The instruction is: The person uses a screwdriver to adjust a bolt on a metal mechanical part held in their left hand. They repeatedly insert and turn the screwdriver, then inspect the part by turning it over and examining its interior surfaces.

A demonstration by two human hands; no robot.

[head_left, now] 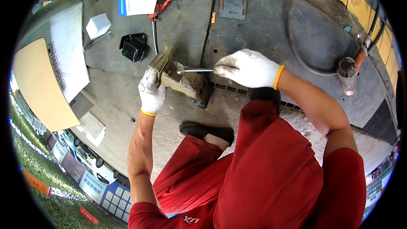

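Your left hand (151, 91) clamps its fingers on the dirty metal bracket (182, 84), ahead of your black shoe (193, 129); your right hand (250, 68) closes around the steel rod (199, 70). Hold the bracket firmly, guide the rod slowly.

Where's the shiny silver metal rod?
Middle of the head view: the rod points left from the white-gloved right hand toward the dirty tan metal bracket.
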